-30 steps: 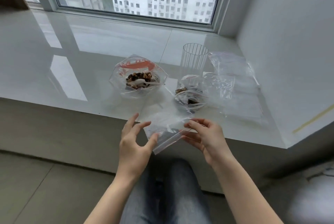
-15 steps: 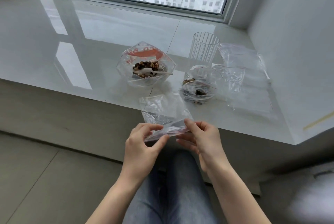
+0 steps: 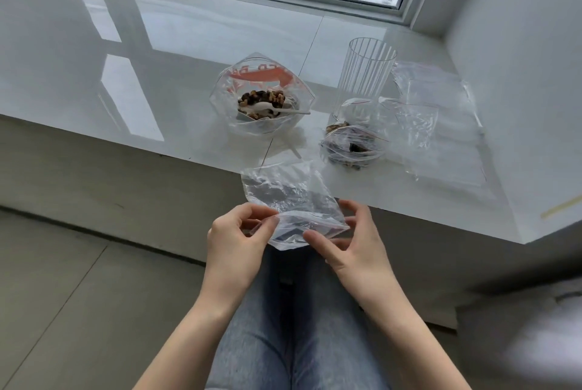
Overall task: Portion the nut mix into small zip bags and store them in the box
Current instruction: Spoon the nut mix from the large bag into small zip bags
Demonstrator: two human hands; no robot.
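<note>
I see my left hand (image 3: 234,240) pinching the near left corner of an empty small zip bag (image 3: 291,200), and my right hand (image 3: 349,241) gripping its right side, thumb on the mouth edge; the two hands are close, and the bag is held above my knees, just off the sill's front edge (image 3: 189,155). Beyond it on the sill, a filled small bag (image 3: 352,145) of nuts lies right of a large open bag (image 3: 261,96) holding nut mix (image 3: 263,98) and a white spoon (image 3: 274,109). Behind stands a ribbed clear cup (image 3: 362,71), with spare flat bags (image 3: 441,112) toward the right wall. The sill's left stretch lies bare to the window.
</note>
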